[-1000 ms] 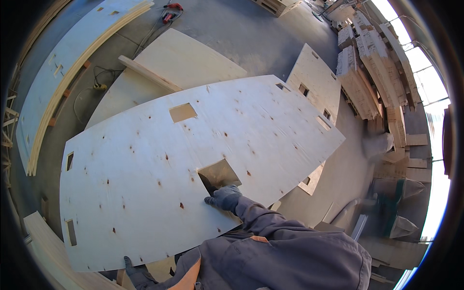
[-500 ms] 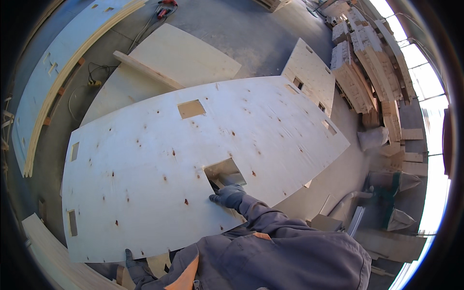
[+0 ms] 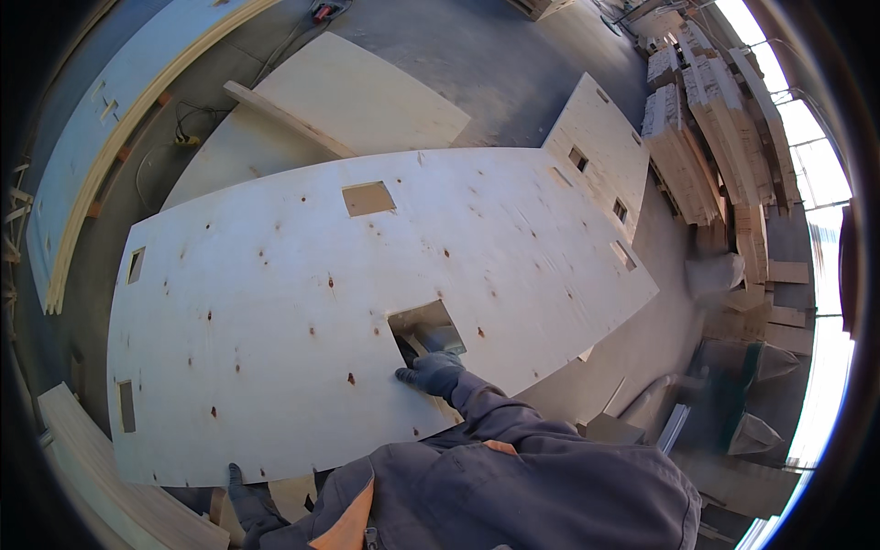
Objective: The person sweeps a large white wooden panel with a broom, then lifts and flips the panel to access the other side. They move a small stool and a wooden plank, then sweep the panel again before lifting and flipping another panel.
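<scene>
A large pale plywood panel [image 3: 275, 367] with rectangular cutouts and dark knots spans the view in front of me. My right hand [image 3: 434, 371], in a dark glove, is closed on the panel at the near edge of a square cutout [image 3: 423, 323], its thumb on top and its other fingers reaching into the opening. Also gloved, my left hand [image 3: 247, 495] grips the panel's near edge toward the left. Its thumb shows at the rim, while the rest of its fingers are hidden below.
Beyond the panel lies another plywood sheet [image 3: 357, 87] with a wooden batten [image 3: 289, 121] across it. A smaller cutout panel [image 3: 600, 137] is at far right. Stacked timber [image 3: 706, 137] stands on the right, long stacked sheets [image 3: 92, 174] on the left, and boards [image 3: 110, 477] near left.
The panel has turned slightly against the floor, its left end shifting a little left and away from me. Both hands keep their hold, and the left moves slightly with the edge.
</scene>
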Demonstrator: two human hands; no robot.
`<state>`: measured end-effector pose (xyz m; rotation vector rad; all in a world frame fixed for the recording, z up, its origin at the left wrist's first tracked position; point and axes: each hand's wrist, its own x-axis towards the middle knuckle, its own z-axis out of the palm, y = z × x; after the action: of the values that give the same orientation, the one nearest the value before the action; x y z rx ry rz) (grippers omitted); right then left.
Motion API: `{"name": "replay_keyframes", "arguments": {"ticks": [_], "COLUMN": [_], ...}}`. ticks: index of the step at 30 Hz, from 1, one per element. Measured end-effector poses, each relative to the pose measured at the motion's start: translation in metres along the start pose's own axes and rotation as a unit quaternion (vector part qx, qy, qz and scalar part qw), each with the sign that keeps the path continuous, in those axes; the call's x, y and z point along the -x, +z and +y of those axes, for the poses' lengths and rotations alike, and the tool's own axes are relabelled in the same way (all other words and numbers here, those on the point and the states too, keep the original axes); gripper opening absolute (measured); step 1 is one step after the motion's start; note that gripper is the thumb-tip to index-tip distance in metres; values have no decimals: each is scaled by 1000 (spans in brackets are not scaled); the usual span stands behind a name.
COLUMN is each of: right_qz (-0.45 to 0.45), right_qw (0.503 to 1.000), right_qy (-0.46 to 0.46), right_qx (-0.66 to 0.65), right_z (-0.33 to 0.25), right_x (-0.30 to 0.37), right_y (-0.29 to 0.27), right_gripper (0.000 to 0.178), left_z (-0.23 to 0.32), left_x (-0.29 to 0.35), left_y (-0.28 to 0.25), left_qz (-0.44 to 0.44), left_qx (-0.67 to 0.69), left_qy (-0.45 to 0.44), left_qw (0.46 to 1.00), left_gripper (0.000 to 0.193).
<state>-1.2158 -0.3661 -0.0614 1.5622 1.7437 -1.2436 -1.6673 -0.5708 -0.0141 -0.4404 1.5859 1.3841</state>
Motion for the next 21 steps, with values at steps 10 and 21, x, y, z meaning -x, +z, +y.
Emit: {"name": "replay_keyframes", "arguments": {"ticks": [10,21], "right_qz": [37,-29], "right_qw": [999,999], "right_qy": [7,30], "right_qx": [4,4], "right_z": [-4,2], "right_x": [1,-3], "right_y": [2,3], "right_gripper": [64,62], "left_z": [-12,16], "left_x": [-55,24], "left_y": [-37,13], "left_qz": [4,14], "left_qx": [22,-3], "left_qy": [-61,-17], "left_qw": [998,1000], "left_gripper": [59,51]}}
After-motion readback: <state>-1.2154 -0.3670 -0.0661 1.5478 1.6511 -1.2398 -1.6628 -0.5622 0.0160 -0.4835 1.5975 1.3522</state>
